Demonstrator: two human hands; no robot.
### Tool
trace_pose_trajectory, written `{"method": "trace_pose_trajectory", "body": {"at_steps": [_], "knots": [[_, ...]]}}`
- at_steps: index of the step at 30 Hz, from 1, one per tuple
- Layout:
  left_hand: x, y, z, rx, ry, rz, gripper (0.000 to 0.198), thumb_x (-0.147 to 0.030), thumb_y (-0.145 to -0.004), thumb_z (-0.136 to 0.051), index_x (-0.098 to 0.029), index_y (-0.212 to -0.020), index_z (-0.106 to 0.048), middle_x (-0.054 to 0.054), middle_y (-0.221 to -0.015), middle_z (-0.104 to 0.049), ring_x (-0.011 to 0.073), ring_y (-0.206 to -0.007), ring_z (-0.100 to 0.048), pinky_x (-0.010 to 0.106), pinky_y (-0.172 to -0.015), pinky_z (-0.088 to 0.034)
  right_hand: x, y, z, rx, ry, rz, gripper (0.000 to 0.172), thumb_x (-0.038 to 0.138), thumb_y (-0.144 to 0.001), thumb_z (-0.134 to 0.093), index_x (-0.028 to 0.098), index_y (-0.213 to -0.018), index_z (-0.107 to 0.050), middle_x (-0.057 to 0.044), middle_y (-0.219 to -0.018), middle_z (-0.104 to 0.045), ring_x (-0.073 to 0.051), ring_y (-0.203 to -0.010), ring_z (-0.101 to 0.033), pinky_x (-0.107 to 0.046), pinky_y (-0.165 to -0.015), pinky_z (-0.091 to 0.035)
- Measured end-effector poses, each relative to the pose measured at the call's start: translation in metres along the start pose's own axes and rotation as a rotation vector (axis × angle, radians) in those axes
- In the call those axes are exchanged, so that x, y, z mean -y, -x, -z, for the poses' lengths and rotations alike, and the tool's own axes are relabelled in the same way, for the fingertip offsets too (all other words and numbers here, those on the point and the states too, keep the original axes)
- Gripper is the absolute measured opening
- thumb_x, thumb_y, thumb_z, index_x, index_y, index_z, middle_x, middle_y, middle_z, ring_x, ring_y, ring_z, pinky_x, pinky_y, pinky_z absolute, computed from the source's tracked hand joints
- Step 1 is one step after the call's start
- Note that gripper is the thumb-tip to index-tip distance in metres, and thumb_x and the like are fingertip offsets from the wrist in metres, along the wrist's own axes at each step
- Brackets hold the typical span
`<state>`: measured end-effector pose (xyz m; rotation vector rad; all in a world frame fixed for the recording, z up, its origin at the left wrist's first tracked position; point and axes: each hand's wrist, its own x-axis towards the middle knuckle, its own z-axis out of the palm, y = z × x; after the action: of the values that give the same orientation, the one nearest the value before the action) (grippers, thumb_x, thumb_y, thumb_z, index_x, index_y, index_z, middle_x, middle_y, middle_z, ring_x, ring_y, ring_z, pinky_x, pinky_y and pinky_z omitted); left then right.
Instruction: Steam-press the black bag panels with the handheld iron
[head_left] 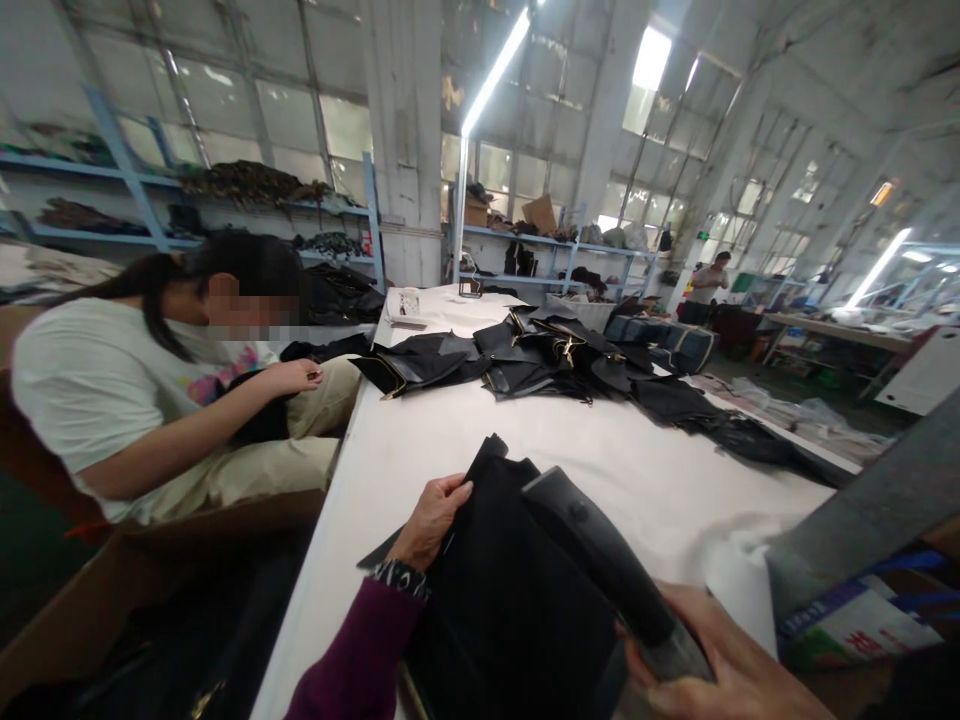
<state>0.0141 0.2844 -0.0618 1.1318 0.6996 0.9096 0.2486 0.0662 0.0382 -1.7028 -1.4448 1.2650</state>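
My left hand [429, 522] pinches the left edge of a black fabric piece [501, 590] lying on the near end of the white table [480, 440]; its fingers are closed on the cloth. My right hand [720, 665], at the bottom right, is wrapped round the handle of a dark, curved hand tool [600, 560] that rests across the same fabric. A purple sleeve covers my left forearm.
A heap of black fabric pieces with gold zips [540, 362] lies across the far half of the table. A seated person in a white T-shirt [97, 390] works at the table's left side. A grey board [870, 515] and printed box [855, 625] sit at right. Shelves line the back wall.
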Motion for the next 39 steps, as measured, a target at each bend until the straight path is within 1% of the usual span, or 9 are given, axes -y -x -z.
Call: {"method": "trace_pose_trajectory", "body": {"at_steps": [5,12,14,19,22,24,26,30,39], "knots": [[-0.009,0.006,-0.009,0.036,0.051,-0.013,0.032,-0.036,-0.074,-0.066,-0.014,-0.097,-0.070,0.001,-0.070,-0.070,0.0161,-0.062,-0.061,0.026,-0.060,-0.045,0.025,-0.046,-0.024,0.171,-0.170,0.135,0.019,0.020,-0.064,-0.061,0.017,-0.082,-0.054,0.006,-0.054,-0.056,-0.011,-0.046,-0.051,-0.019,-0.043,-0.036],[-0.019,0.013,-0.017,0.114,0.042,-0.028,0.035,-0.040,-0.078,-0.060,-0.015,-0.101,-0.069,0.002,-0.071,-0.068,0.0181,-0.065,-0.060,0.030,-0.067,-0.046,0.024,-0.082,-0.035,0.132,-0.141,0.187,0.019,0.016,-0.065,-0.059,0.017,-0.083,-0.053,0.006,-0.053,-0.059,-0.010,-0.044,-0.053,-0.018,-0.042,-0.037],[-0.018,0.012,-0.016,0.073,-0.160,-0.105,0.035,-0.040,-0.084,-0.050,-0.016,-0.103,-0.068,0.002,-0.072,-0.066,0.0185,-0.066,-0.059,0.031,-0.067,-0.046,0.023,-0.084,-0.034,0.127,-0.148,0.199,0.018,0.018,-0.066,-0.060,0.016,-0.083,-0.054,0.005,-0.053,-0.059,-0.011,-0.044,-0.054,-0.019,-0.042,-0.038],[-0.005,0.013,-0.022,-0.199,-0.916,-0.406,0.034,-0.021,-0.091,-0.035,-0.015,-0.107,-0.065,0.006,-0.082,-0.056,0.0197,-0.077,-0.053,0.033,-0.074,-0.041,0.018,-0.070,-0.011,0.020,-0.195,0.227,0.020,0.028,-0.073,-0.061,0.016,-0.087,-0.052,0.007,-0.052,-0.055,-0.012,-0.045,-0.052,-0.023,-0.046,-0.042],[0.012,0.018,-0.038,-0.049,-1.454,-0.508,0.037,-0.010,-0.089,-0.033,-0.016,-0.114,-0.060,0.008,-0.092,-0.056,0.0207,-0.081,-0.052,0.033,-0.074,-0.041,0.015,-0.050,0.012,-0.051,-0.200,0.196,0.020,0.028,-0.076,-0.062,0.016,-0.087,-0.050,0.008,-0.051,-0.053,-0.012,-0.046,-0.053,-0.023,-0.048,-0.043],[0.024,0.021,-0.048,0.102,-1.612,-0.493,0.035,-0.008,-0.086,-0.038,-0.019,-0.111,-0.060,0.008,-0.096,-0.058,0.0214,-0.084,-0.052,0.034,-0.075,-0.042,0.012,-0.033,0.023,-0.045,-0.212,0.159,0.024,0.030,-0.075,-0.063,0.016,-0.088,-0.050,0.007,-0.054,-0.053,-0.011,-0.046,-0.052,-0.024,-0.048,-0.045],[0.035,0.024,-0.055,0.162,-1.650,-0.467,0.034,-0.008,-0.086,-0.039,-0.020,-0.110,-0.060,0.009,-0.101,-0.058,0.0224,-0.087,-0.053,0.036,-0.077,-0.042,0.009,-0.019,0.029,-0.006,-0.232,0.109,0.027,0.034,-0.074,-0.064,0.016,-0.088,-0.050,0.007,-0.056,-0.053,-0.011,-0.044,-0.050,-0.025,-0.046,-0.046],[0.047,0.032,-0.063,0.132,-1.684,-0.461,0.039,-0.005,-0.085,-0.035,-0.013,-0.117,-0.056,0.013,-0.109,-0.055,0.0254,-0.094,-0.049,0.040,-0.083,-0.040,-0.001,-0.006,0.025,0.089,-0.259,0.003,0.025,0.034,-0.071,-0.063,0.015,-0.086,-0.054,0.006,-0.052,-0.052,-0.009,-0.040,-0.047,-0.024,-0.042,-0.046],[0.046,0.051,-0.075,0.081,-1.695,-0.478,0.025,-0.001,-0.077,-0.043,-0.008,-0.084,-0.066,0.014,-0.089,-0.057,0.0270,-0.082,-0.049,0.041,-0.071,-0.042,-0.017,-0.047,0.009,0.152,-0.196,-0.221,0.027,0.025,-0.070,-0.061,0.016,-0.094,-0.053,0.005,-0.047,-0.058,-0.012,-0.037,-0.052,-0.020,-0.038,-0.044]]}}
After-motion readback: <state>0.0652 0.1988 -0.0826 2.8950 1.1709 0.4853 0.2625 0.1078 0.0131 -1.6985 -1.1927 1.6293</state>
